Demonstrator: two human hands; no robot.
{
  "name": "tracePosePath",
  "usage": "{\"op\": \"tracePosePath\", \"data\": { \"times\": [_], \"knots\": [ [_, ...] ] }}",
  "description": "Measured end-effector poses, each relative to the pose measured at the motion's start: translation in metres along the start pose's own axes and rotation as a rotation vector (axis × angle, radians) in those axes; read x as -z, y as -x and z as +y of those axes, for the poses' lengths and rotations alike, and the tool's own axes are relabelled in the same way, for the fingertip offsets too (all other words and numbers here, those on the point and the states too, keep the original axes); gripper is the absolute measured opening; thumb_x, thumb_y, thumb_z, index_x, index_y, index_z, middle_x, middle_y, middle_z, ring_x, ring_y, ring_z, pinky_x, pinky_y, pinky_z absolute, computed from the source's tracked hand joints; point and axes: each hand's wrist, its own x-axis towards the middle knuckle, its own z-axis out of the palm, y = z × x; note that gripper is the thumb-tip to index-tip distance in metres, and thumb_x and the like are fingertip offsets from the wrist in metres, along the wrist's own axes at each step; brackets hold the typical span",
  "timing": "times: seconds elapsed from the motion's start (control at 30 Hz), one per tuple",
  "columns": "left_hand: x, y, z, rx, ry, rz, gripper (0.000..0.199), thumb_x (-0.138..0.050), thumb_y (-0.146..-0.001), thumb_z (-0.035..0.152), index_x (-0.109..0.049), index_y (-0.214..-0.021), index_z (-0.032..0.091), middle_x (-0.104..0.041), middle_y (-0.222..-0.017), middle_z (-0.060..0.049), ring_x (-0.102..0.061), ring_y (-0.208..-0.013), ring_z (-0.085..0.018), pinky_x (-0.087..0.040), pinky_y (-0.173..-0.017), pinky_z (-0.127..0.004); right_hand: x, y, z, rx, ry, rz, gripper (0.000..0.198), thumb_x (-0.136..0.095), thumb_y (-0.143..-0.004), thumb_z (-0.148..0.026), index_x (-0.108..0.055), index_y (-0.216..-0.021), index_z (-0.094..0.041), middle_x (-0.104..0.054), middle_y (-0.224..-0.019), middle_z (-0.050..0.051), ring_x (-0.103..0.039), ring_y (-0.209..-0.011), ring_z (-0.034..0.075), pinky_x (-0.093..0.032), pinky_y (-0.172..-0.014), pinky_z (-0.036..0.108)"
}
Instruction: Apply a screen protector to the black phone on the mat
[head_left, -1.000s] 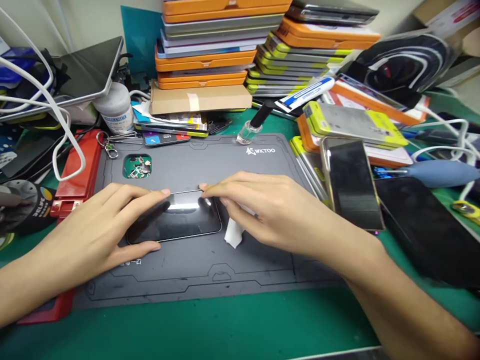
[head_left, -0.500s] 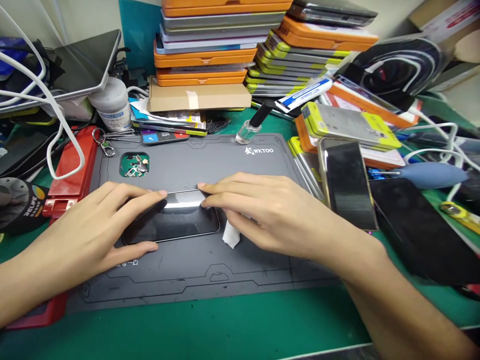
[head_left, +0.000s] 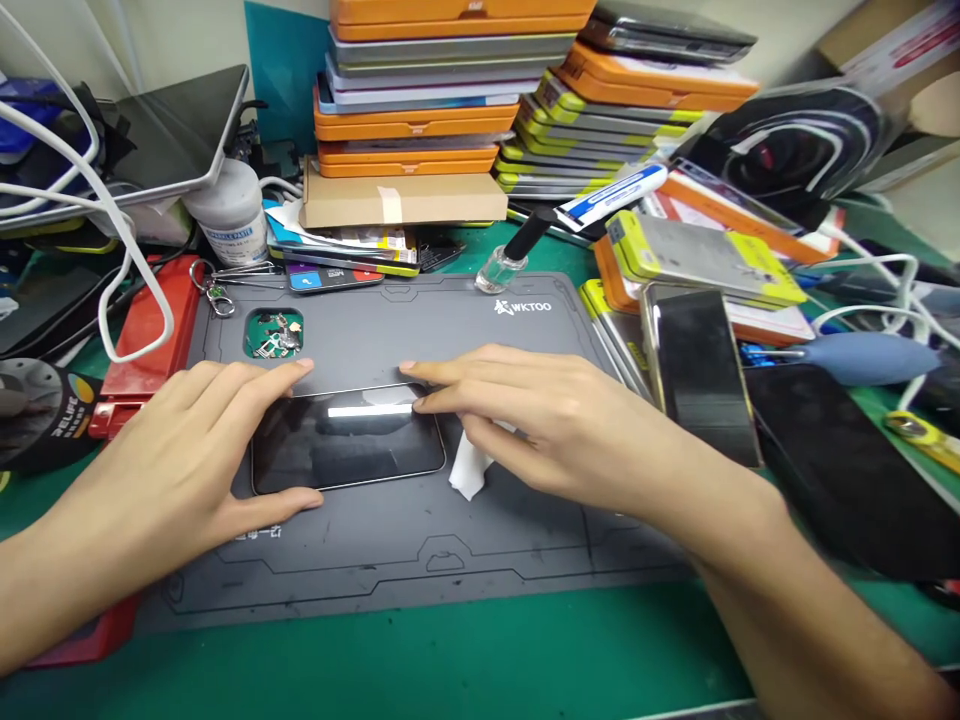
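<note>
- Phone (head_left: 349, 450), dark screen up, lies flat on a gray work mat (head_left: 360, 540) between a person's two bare hands, a bright strip of light reflected across its glass.
- Thumb and forefinger of the left hand (head_left: 187, 440) are spread wide about the phone's left end, the forefinger past the far edge, the thumb along the near one.
- Fingers of the right hand (head_left: 525, 410) reach out close together at the far right corner, one tip over the glass, another beyond the edge; whether they press cannot be told.
- White tissue (head_left: 470, 470) pokes out below the right hand; its grip on it, if any, is hidden.
- Small metal parts (head_left: 277, 338) sit in a mat cutout beyond the left hand, near a metal clasp (head_left: 219, 300).
- Glass bottle (head_left: 501, 268) with a black cap stands at the mat's far edge.
- Second phone (head_left: 697, 370) leans at right, near a blue-handled tool (head_left: 874, 358); orange cases (head_left: 416, 122) are stacked behind.
</note>
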Motion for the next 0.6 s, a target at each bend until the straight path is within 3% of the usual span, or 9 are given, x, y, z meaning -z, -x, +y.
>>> {"op": "tracePosePath", "data": {
  "times": [0.1, 0.2, 0.37, 0.6],
  "knots": [
    [-0.002, 0.000, -0.001, 0.011, 0.021, -0.019, 0.106, -0.049, -0.052, 0.103, -0.006, -0.144, 0.076, -0.048, -0.160, 0.019, -0.057, -0.150, -0.013, -0.066, -0.135, -0.064, -0.003, -0.001, 0.001, -0.004, 0.010, 0.025, 0.027, -0.050, -0.108, -0.009, -0.076, -0.117, -0.012, -0.070, -0.145, 0.006, -0.074, -0.117, 0.025, -0.062, -0.097, 0.044],
    [-0.004, 0.000, -0.003, -0.032, -0.031, 0.017, 0.104, -0.048, -0.055, 0.102, -0.013, -0.148, 0.071, -0.051, -0.157, 0.015, -0.058, -0.146, -0.011, -0.070, -0.129, -0.058, -0.008, -0.003, 0.000, -0.002, 0.037, 0.044, 0.025, -0.051, -0.107, -0.007, -0.074, -0.115, -0.012, -0.068, -0.148, 0.006, -0.073, -0.111, 0.024, -0.062, -0.094, 0.042],
    [-0.005, -0.001, -0.003, -0.090, -0.060, 0.041, 0.104, -0.048, -0.058, 0.100, -0.013, -0.151, 0.067, -0.050, -0.158, 0.013, -0.057, -0.145, -0.012, -0.072, -0.124, -0.055, -0.016, -0.006, -0.004, -0.009, 0.103, 0.043, 0.025, -0.051, -0.107, -0.007, -0.072, -0.118, -0.013, -0.057, -0.161, 0.009, -0.070, -0.104, 0.024, -0.060, -0.093, 0.044],
    [0.001, 0.001, 0.001, 0.057, 0.188, -0.132, 0.097, -0.053, -0.053, 0.099, -0.017, -0.140, 0.078, -0.041, -0.163, 0.019, -0.046, -0.158, -0.012, -0.053, -0.147, -0.067, -0.021, -0.009, -0.009, -0.024, 0.047, 0.041, 0.034, -0.052, -0.115, -0.036, -0.073, -0.131, -0.014, -0.052, -0.163, 0.018, -0.068, -0.109, 0.025, -0.061, -0.098, 0.049]
  ]
}}
